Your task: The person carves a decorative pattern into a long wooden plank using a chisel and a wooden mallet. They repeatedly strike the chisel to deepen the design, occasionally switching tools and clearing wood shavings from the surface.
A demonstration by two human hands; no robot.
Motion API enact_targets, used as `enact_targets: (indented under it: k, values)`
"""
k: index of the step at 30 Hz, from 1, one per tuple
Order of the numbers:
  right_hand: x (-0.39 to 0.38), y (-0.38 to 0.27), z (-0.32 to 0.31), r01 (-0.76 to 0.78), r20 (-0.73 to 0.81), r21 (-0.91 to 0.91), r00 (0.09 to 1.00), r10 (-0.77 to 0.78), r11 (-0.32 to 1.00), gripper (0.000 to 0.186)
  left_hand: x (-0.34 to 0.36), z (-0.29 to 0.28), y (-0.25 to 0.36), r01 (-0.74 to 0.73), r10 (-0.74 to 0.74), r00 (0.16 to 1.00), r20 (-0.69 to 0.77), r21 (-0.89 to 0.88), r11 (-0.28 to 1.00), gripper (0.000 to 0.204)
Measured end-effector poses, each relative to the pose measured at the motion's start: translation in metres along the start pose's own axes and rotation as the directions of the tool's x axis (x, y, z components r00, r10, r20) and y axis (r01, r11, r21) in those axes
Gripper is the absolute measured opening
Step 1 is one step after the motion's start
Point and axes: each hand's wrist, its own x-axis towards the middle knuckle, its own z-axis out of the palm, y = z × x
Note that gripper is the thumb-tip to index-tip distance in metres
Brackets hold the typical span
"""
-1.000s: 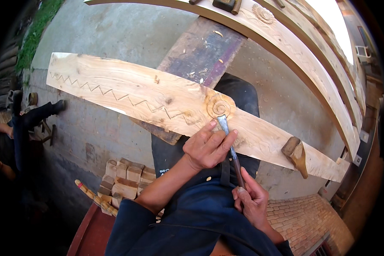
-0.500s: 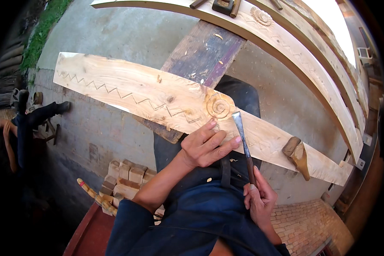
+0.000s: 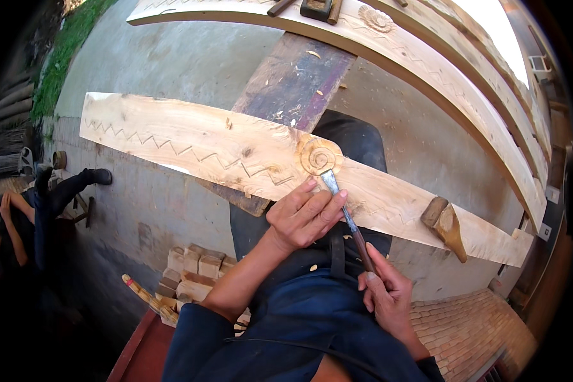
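Note:
A pale wooden board point(image 3: 172, 134) lies across my legs with a carved zigzag line and a raised spiral rosette point(image 3: 318, 153). My left hand point(image 3: 305, 216) rests on the board just below the rosette, fingers bent over the metal blade of a chisel point(image 3: 337, 197). The blade's flat tip meets the rosette's lower edge. My right hand point(image 3: 388, 293) grips the chisel's dark handle, its thumb along the top. A wooden mallet point(image 3: 444, 224) lies on the board's right part.
Curved carved beams point(image 3: 445, 89) and tools point(image 3: 318, 9) lie beyond a stained plank point(image 3: 280, 76). At lower left are wood blocks point(image 3: 200, 267) and a jointed stick point(image 3: 146, 293) by a red surface point(image 3: 140, 350). Another person point(image 3: 19, 216) sits at far left, above concrete paving point(image 3: 134, 210).
The chisel tip has swung back left from beside the rosette to its lower edge, and my left fingers are on the blade again. The other person's legs have shifted lower in view.

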Motion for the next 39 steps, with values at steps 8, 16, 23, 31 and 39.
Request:
enact_targets:
  k: [8, 16, 23, 31, 39]
  values:
    - [0.0, -0.017, -0.003, -0.057, 0.027, -0.018, 0.998, 0.057, 0.998, 0.054, 0.002, 0.006, 0.01, 0.092, -0.092, 0.995, -0.035, -0.006, 0.996, 0.043]
    - [0.014, -0.013, -0.014, -0.091, 0.015, -0.002, 0.996, 0.091, 0.996, 0.051, 0.004, 0.008, 0.015, 0.133, -0.133, 0.991, -0.023, 0.019, 0.991, 0.047]
    - [0.026, -0.004, -0.034, 0.203, 0.063, -0.276, 0.979, -0.193, 0.939, 0.055, 0.003, 0.013, 0.016, 0.103, -0.1, 0.994, -0.047, 0.059, 0.993, 0.047]
    - [0.028, -0.011, -0.04, 0.132, 0.057, -0.196, 0.991, -0.123, 0.972, 0.054, 0.002, 0.011, 0.014, 0.094, -0.094, 0.996, -0.001, 0.1, 0.991, 0.045]
    - [0.03, -0.033, -0.05, 0.068, 0.06, -0.234, 0.997, -0.056, 0.97, 0.052, 0.005, 0.013, 0.021, 0.144, -0.145, 0.989, 0.011, 0.077, 0.987, 0.047]
